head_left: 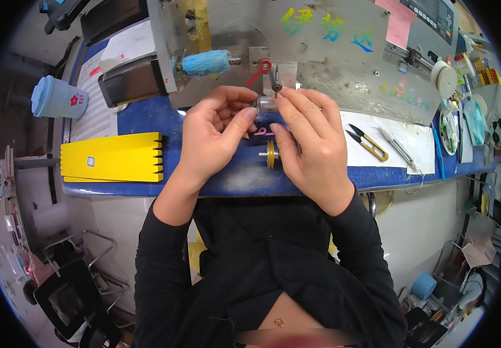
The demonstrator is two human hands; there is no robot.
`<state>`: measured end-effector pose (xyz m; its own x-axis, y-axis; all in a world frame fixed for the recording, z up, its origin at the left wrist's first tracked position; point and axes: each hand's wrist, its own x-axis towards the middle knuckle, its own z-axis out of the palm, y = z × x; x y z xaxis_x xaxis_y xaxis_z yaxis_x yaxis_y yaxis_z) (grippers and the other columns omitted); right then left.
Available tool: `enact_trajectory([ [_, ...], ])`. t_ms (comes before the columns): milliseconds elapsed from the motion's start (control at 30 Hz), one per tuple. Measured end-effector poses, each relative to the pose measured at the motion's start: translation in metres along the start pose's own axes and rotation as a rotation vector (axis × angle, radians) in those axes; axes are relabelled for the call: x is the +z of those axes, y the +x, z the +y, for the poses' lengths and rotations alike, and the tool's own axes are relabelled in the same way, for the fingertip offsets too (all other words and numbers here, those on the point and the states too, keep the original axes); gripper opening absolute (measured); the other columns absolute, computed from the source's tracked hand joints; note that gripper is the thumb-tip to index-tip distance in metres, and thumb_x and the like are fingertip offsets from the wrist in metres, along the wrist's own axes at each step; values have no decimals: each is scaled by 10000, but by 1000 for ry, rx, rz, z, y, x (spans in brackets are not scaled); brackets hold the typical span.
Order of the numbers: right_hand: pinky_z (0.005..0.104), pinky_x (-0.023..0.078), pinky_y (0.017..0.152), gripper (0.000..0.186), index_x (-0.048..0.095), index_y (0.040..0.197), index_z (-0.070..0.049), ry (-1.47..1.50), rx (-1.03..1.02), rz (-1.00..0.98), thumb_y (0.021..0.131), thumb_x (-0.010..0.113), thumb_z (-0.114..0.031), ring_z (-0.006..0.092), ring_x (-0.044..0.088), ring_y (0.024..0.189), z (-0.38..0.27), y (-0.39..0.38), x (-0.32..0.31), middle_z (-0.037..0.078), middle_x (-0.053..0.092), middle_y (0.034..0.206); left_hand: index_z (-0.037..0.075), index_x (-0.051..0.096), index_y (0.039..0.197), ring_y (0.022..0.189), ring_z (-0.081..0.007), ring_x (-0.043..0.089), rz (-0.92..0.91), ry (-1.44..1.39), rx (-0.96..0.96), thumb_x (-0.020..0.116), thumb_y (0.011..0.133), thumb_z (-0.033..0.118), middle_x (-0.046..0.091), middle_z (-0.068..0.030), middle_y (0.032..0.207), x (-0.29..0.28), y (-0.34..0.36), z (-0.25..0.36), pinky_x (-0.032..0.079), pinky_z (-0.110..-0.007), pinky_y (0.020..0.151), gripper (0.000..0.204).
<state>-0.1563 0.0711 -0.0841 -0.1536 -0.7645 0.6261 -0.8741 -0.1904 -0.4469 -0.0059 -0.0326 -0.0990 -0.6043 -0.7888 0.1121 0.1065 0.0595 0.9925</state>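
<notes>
A small silvery metal cylinder [267, 104] lies at the front of the machine, between my two hands. My left hand [211, 130] is closed, its curled fingers and thumb meeting at the cylinder's left end. My right hand [317, 139] reaches over the right end with its fingers stretched out and touching there; its thumb stands apart below. Under the cylinder shows a pink hook-shaped piece [263, 132]. Beside the right thumb is a yellow grooved wheel [271, 154] on a metal shaft. A red lever [264, 66] and an upright dark metal post [276, 82] rise just behind.
The grey metal machine [331, 75] fills the back, with a blue yarn spool [205, 62] on it. Yellow notched boards [111, 158] and a blue lidded cup [59, 97] are left. Thread snips [369, 144], a craft knife [396, 145] and a blue pen [439, 152] lie right.
</notes>
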Motion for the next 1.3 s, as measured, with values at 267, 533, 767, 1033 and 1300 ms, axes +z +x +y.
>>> enact_trajectory([
  [267,402,520,912,373,694,1137,26,-3,4,19,769,747,4,342,618,1091,1,-1,1,139,681,1213,17,632,943,621,-39,499,31,204,15,625,1025,185,580,12,730,0,13,-9,392,-206,543,187],
  [533,404,530,878,376,680,1146,26,-48,-48,18,775,717,-23,333,602,1092,4,-3,2,134,660,1197,71,542,901,560,-29,369,37,-151,-355,544,1064,231,418,52,696,6,18,2,300,-190,477,228],
  [767,403,527,866,347,690,1108,24,68,-64,127,766,747,30,337,625,1043,-2,-2,-5,144,678,1144,60,545,927,558,-31,361,144,-310,-371,525,1068,234,419,39,693,3,9,19,290,-191,473,225],
  [1033,339,529,672,270,691,1005,16,469,-31,120,755,737,107,285,658,786,-32,-26,-23,138,683,954,52,541,915,603,-8,401,8,-96,-24,490,1096,223,498,56,714,38,-60,17,317,-189,533,254],
  [1300,316,532,690,222,664,971,17,398,8,54,792,735,126,263,650,792,-27,-38,-37,143,670,935,32,569,953,587,-21,454,-94,-226,-149,487,1097,235,566,16,741,53,-64,19,359,-189,516,263],
])
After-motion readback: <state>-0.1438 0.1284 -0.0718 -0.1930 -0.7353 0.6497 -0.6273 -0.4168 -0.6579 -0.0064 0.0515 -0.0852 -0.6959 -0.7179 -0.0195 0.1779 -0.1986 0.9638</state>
